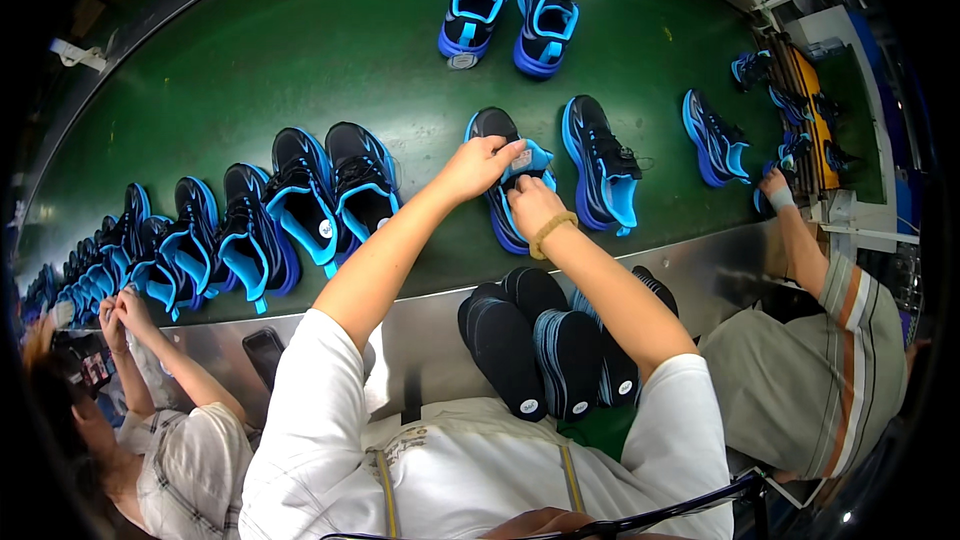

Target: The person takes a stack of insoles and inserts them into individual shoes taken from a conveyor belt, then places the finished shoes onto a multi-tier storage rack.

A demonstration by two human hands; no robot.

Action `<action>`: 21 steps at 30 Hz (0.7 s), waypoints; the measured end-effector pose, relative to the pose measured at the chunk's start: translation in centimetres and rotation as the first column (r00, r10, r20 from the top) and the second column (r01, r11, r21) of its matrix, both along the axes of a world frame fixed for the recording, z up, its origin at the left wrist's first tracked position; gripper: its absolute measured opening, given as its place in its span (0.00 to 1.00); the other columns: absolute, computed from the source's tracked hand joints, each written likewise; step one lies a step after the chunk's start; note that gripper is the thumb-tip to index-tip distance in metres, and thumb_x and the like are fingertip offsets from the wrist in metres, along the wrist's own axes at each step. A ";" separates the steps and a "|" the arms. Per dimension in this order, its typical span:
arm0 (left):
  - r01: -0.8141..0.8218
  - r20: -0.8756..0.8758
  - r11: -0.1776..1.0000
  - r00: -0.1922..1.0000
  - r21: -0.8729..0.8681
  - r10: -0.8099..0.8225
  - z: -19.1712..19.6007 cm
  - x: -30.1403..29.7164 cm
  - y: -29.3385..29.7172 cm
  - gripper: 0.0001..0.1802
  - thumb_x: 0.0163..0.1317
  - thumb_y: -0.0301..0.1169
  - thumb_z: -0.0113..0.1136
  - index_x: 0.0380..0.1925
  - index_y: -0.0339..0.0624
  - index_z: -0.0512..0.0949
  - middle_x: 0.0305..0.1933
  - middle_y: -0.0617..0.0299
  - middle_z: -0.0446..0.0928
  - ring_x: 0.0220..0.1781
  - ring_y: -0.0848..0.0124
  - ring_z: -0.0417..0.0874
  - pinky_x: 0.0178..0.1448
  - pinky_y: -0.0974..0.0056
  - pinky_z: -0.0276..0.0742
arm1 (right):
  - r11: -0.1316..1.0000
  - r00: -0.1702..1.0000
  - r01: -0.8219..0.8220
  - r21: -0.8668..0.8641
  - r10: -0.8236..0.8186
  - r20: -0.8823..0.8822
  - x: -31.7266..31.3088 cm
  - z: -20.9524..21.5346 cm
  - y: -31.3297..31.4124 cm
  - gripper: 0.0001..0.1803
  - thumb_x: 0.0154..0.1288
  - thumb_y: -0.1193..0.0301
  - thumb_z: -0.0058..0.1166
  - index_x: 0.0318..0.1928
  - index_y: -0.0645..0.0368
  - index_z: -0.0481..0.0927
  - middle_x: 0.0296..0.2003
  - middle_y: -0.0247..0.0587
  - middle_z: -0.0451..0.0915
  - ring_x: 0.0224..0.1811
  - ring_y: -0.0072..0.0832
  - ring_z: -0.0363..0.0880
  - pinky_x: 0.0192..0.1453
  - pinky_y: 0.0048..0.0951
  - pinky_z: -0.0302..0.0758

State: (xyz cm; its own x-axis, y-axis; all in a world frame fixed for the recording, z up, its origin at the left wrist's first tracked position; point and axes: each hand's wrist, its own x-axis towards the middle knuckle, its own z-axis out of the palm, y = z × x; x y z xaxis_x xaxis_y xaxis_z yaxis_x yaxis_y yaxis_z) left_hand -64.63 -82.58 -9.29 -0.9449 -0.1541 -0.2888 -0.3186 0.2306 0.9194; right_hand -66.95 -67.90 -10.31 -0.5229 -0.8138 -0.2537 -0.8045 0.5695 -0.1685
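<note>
A black-and-blue running shoe (492,124) sits on a green-topped worktable (330,50). The left hand (478,166) pinches its tongue (533,154); the right hand (537,210) curls at the collar (548,180), its grip unclear. It looks light, soft-uppered, firm-soled; the heel (513,240) suits holding.

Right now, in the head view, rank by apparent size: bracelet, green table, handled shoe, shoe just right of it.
1. Green table
2. Handled shoe, neighbouring shoe: too alike to rank, first partly covered
3. Bracelet
</note>
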 end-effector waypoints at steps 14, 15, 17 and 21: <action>0.058 0.014 0.997 0.998 0.054 -0.059 -1.4 -0.5 -0.6 0.25 0.56 0.48 0.46 0.18 0.33 0.70 0.15 0.63 0.64 0.21 0.77 0.61 0.25 0.68 0.61 | 0.796 0.977 -0.052 0.603 -0.083 0.195 -1.9 0.4 -3.0 0.22 0.54 0.67 0.39 0.51 0.60 0.64 0.51 0.49 0.64 0.52 0.38 0.65 0.55 0.32 0.61; 0.084 0.074 0.994 0.993 0.062 -0.089 -1.4 -0.7 -0.8 0.23 0.56 0.47 0.48 0.22 0.33 0.70 0.18 0.62 0.67 0.22 0.76 0.65 0.28 0.68 0.64 | 0.812 0.967 -0.035 0.582 -0.119 0.223 -2.2 0.1 -3.0 0.22 0.54 0.67 0.40 0.50 0.61 0.66 0.49 0.50 0.66 0.51 0.37 0.66 0.54 0.32 0.62; 0.004 0.034 1.000 0.999 0.000 -0.004 -2.0 -0.8 -0.5 0.23 0.55 0.47 0.49 0.26 0.33 0.69 0.22 0.61 0.69 0.25 0.75 0.67 0.30 0.68 0.66 | 0.758 0.959 -0.216 0.616 0.047 0.279 -2.6 -0.2 -3.2 0.20 0.54 0.68 0.38 0.48 0.61 0.67 0.46 0.49 0.69 0.48 0.37 0.68 0.53 0.31 0.63; -0.052 -0.064 0.955 0.997 -0.293 0.035 -0.7 -0.9 0.3 0.19 0.53 0.41 0.52 0.37 0.38 0.66 0.33 0.52 0.73 0.34 0.58 0.74 0.37 0.61 0.70 | 0.650 0.877 -0.480 0.589 0.370 0.306 -2.4 1.3 -2.6 0.17 0.56 0.70 0.35 0.43 0.62 0.72 0.40 0.46 0.74 0.44 0.36 0.72 0.54 0.32 0.62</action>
State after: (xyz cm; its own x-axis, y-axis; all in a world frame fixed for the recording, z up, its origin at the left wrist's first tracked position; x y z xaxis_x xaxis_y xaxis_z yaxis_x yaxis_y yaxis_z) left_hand -65.55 -82.32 -10.01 -0.9491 -0.2651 -0.1703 -0.2832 0.4806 0.8299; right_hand -69.32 -70.46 -9.04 -0.0731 -0.5538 -0.8294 -0.9821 0.1848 -0.0368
